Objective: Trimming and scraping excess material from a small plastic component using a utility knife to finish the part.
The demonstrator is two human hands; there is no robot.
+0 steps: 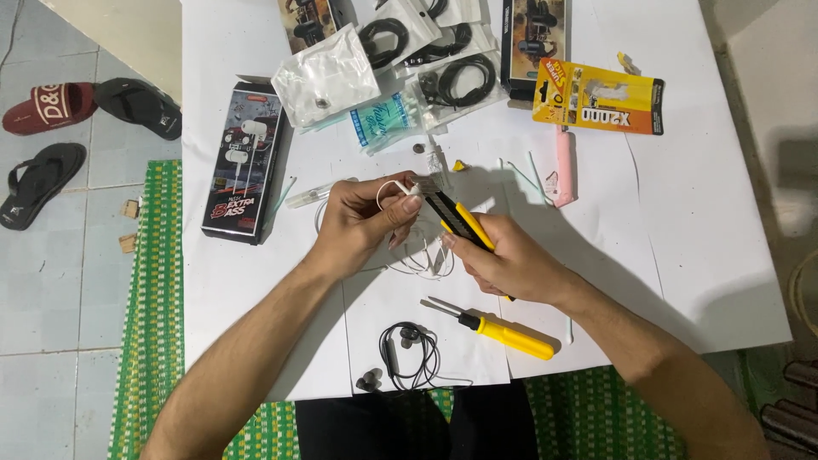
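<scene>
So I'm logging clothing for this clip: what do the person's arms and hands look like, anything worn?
Both forearms are bare up to the frame edge, with no sleeves showing. The left hand and right hand wear no gloves; no rings, watch or bands are visible.

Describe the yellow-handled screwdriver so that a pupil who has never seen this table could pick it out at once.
Start at the white table and find the person's right hand, which grips a yellow and black utility knife. Just nearer the person than that hand lies the screwdriver, flat on the table beside coiled black earphones. Unlike the knife, it lies unheld and has a thin metal shaft with a plain round yellow handle.
</scene>
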